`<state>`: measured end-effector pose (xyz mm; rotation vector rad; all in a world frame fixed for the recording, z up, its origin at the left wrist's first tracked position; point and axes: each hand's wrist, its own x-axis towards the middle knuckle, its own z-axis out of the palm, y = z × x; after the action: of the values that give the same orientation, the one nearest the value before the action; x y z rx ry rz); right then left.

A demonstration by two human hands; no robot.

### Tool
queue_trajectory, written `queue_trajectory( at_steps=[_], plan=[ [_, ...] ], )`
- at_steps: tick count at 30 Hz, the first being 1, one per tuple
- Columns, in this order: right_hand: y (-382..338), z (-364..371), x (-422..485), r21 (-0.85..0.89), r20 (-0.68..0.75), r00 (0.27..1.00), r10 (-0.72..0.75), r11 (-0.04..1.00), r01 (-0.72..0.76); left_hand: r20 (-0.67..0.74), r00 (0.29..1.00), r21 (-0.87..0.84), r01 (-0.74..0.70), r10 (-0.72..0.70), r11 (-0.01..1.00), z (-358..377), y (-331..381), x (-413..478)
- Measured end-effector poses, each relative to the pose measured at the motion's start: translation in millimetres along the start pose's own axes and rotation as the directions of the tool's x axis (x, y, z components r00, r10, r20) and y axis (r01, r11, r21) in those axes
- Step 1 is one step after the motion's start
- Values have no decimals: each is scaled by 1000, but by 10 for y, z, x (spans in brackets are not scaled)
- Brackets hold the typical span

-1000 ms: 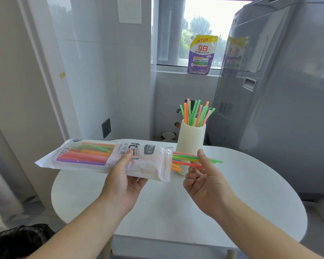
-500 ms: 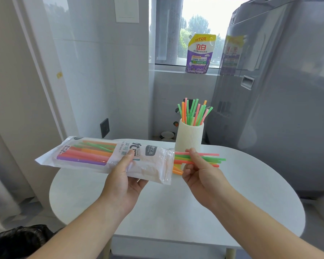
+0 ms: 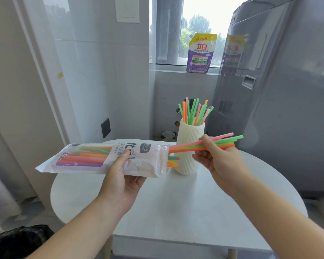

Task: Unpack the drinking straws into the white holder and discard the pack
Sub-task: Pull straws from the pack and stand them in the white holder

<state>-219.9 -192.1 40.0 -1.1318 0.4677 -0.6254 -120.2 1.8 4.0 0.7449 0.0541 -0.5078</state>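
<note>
Round white table (image 3: 176, 202) sits mid-frame. Behind it, up on the sill, a purple & yellow pouch (image 3: 201, 53) w/ Chinese print stands upright vs. the window (image 3: 200, 17); trees show thru the glass. Right of the table: big glossy grey appliance (image 3: 292, 109) w/ a recessed handle (image 3: 248, 81), pouch reflected on its side. Behind-left of the table: tiled wall w/ a dark socket (image 3: 105, 128); higher up, a white panel (image 3: 127, 9). Just past the table's far edge, low down, a small bowl-like item (image 3: 168, 135), too small to ID. Far left of the table, a yellow mark (image 3: 60, 75) on the frame.

Left hand (image 3: 120, 176) grips pack (image 3: 105, 158); right hand (image 3: 220, 161) pinches straws (image 3: 223, 142) before holder (image 3: 187, 165).
</note>
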Motion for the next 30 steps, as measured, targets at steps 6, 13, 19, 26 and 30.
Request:
queue_trajectory(
  at_steps=[6, 13, 19, 26, 30],
  plan=[
    [-400, -147, 88, -232, -30, 985, -169, 960, 158, -19, 1000, -14, -8, 8, 1000, -11, 18, 39],
    [-731, -273, 43, -432, -102, 937, -334, 863, 261, -45, 999, -17, -12, 11, 1000, -59, 24, 85],
    [-929, -277, -50, -455, -130, 890, -437, 824, 338, -58, 998, -20, -8, 7, 1000, -74, 9, 110],
    [-1146, -212, -132, -454, -195, 786, -587, 764, 459, -36, 999, -10, 1, -1, 1000, -65, -33, 111],
    [-1199, -154, -105, -511, -192, 752, -631, 718, 472, -25, 1000, -2, 8, -8, 1000, -54, -74, 103]
  ],
)
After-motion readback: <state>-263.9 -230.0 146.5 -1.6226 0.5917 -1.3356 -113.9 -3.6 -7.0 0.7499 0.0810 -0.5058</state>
